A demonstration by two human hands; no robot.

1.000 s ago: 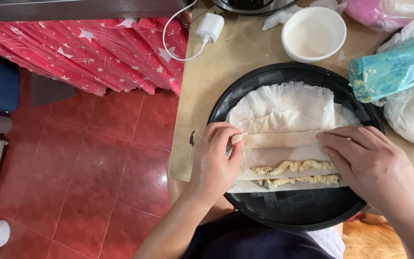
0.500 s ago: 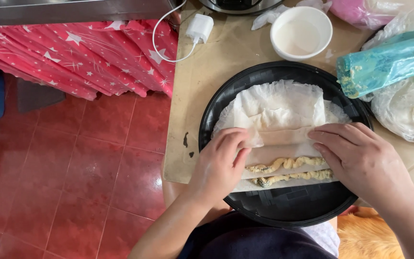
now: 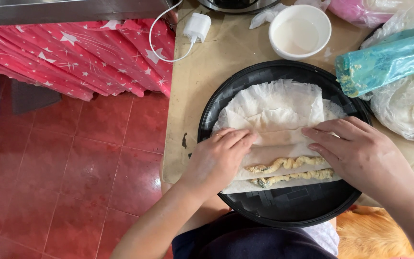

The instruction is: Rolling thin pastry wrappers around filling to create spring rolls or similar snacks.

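Far L: red tile floor (image 3: 87, 168), w/ a red star-print cloth (image 3: 73, 52) hanging above it. A white charger (image 3: 196, 26) w/ its cable lies on the tan counter (image 3: 216, 72) at top.

L hand (image 3: 216, 160) rests palm-down on the L edge of the wrapper (image 3: 274, 108). Fingers (image 3: 235, 139) are nearly straight, close together, only slightly curled, tips pressing flat on the folded layer of the sheet. No pinch visible; hand looks to press rather than grip. Thumb is tucked under, can't tell what it does.

Wrapper is a thin white sheet, lying in the middle of a round black tray (image 3: 288, 206), which sits on the counter right in front of the person. Far half of the sheet is crumpled and folded over. On the near strip run two wavy lines of yellowish filling (image 3: 288, 170), side by side, L to R, btwn the two hands.

White bowl (image 3: 299, 31) stands beyond the tray, apart from it.

R hand (image 3: 360, 156) lies palm-down on the R side of the sheet. Fingers (image 3: 329, 136) are extended, a bit spread, pointing L, tips on the fold just above the filling. Flat contact, nothing clasped.

Far R: teal piping bag (image 3: 384, 62) and clear plastic bags (image 3: 403, 105) beside the tray.
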